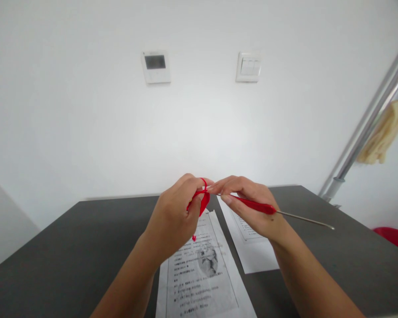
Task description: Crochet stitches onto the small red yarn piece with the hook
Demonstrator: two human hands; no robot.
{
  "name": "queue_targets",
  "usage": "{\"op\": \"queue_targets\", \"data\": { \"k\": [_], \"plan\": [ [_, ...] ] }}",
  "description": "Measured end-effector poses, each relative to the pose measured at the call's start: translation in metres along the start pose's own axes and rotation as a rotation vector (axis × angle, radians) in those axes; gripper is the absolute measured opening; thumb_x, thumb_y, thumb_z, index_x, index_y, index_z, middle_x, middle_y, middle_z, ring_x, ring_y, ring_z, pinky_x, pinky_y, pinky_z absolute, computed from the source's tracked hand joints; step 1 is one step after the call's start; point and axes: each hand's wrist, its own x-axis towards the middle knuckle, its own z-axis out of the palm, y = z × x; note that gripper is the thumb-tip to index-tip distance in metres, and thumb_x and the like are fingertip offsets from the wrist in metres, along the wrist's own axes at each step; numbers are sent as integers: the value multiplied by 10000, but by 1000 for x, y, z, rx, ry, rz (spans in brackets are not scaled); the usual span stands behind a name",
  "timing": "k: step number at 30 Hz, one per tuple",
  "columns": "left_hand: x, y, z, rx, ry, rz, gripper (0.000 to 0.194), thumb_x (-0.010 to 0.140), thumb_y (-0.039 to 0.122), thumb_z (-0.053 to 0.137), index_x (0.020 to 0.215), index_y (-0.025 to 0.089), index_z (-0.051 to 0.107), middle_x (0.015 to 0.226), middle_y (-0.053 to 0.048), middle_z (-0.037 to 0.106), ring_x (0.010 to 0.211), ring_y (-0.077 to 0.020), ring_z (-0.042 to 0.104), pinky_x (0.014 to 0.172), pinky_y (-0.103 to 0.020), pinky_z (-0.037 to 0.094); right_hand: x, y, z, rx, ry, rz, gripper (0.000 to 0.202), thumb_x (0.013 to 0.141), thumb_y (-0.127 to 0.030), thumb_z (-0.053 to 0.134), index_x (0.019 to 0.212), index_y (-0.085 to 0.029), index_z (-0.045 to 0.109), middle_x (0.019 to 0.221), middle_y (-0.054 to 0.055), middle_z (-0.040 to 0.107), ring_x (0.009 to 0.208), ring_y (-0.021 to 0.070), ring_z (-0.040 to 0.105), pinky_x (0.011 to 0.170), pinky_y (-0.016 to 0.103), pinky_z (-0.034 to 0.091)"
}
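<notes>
My left hand is closed on a small piece of red crochet work, with a strand of red yarn looped over its index finger. My right hand grips a crochet hook by its red handle. The hook's front end points left and meets the red work at the left fingertips. Its other thin metal end sticks out to the right past my wrist. Fingers hide the hook's very tip. A short red yarn end hangs below my left hand.
A printed sheet with a picture lies on the dark table under my hands. Another printed sheet lies to its right. Behind is a white wall with a thermostat and a switch. A metal pole and yellowish cloth are at right.
</notes>
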Motion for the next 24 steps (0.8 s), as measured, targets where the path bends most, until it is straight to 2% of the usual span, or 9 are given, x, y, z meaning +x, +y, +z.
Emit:
{"op": "queue_targets", "data": {
  "k": [2, 4, 8, 10, 14, 17, 21, 24],
  "plan": [
    [0, 1, 2, -12, -12, 19, 212, 926, 106, 470, 892, 214, 649, 873, -35, 704, 783, -177, 645, 714, -280, 486, 1, 2, 3, 14, 36, 40, 100, 961, -184, 595, 899, -236, 653, 904, 30, 744, 885, 185, 736, 774, 318, 603],
    [0, 4, 4, -4, 30, 6, 197, 910, 107, 487, 875, 216, 648, 855, -35, 704, 771, -183, 644, 705, -287, 486, 1, 3, 7, -2, 73, 22, 100, 960, -184, 598, 891, -233, 652, 892, 28, 737, 864, 177, 729, 768, 311, 602],
    [0, 7, 4, 26, 193, -137, 159, 869, 141, 571, 963, 217, 674, 913, -39, 734, 848, -207, 675, 787, -318, 515, 3, 5, 17, -180, 122, -219, 129, 950, -116, 594, 998, -223, 647, 1009, 83, 740, 944, 186, 723, 831, 333, 611],
    [0, 7, 4, -27, 219, -240, 213, 852, 160, 610, 1045, 207, 687, 899, -30, 737, 850, -205, 681, 820, -329, 520, 3, 7, 21, -265, 156, -299, 145, 945, -114, 608, 1038, -222, 637, 1039, 105, 730, 957, 196, 719, 822, 350, 623],
    [4, 0, 2, -364, 185, -407, 319, 831, 183, 669, 1149, 196, 696, 830, -3, 722, 820, -179, 677, 814, -311, 525, 3, 13, 24, -270, 200, -363, 202, 929, -104, 633, 1078, -240, 634, 1030, 99, 727, 974, 221, 722, 801, 387, 640],
    [8, -8, 4, -700, 135, -473, 366, 756, 197, 765, 1117, 167, 712, 759, 5, 703, 757, -160, 657, 727, -277, 528, 4, 20, 23, -266, 210, -459, 239, 914, -85, 636, 1096, -240, 641, 994, 87, 731, 960, 227, 723, 771, 392, 641],
    [13, -12, 14, -1101, 85, -586, 432, 631, 189, 857, 1045, 149, 740, 679, 32, 667, 630, -110, 612, 625, -232, 508, 3, 30, 21, -373, 248, -583, 208, 919, -107, 631, 1071, -247, 654, 979, 80, 724, 961, 225, 717, 716, 367, 635],
    [13, -10, 24, -1250, 98, -666, 424, 644, 219, 843, 1048, 138, 741, 692, 17, 672, 620, -111, 618, 630, -244, 512, 0, 38, 25, -465, 311, -594, 189, 925, -132, 618, 1030, -285, 657, 990, 63, 718, 972, 232, 704, 725, 389, 626]
  ]
}}
